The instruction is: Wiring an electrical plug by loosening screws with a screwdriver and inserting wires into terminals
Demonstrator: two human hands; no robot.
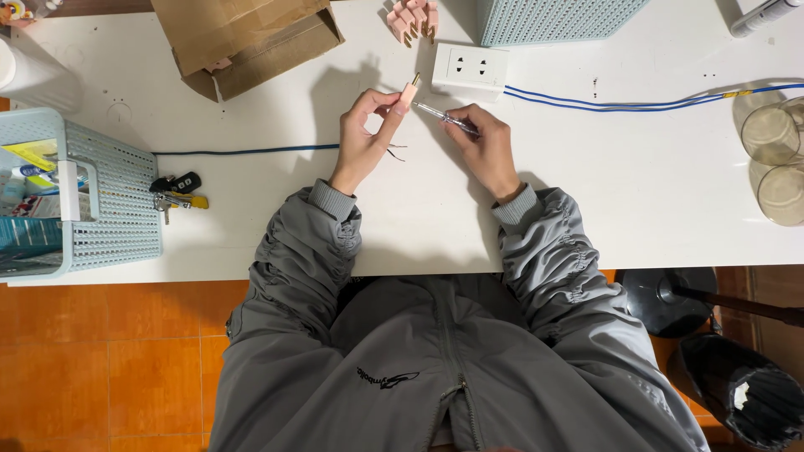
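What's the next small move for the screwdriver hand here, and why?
Probably seat the tip squarely and turn. The left hand pinches the small pink plug upright above the white table, and the right hand already aims the clear-handled screwdriver at its side. Whether the tip touches is unclear.
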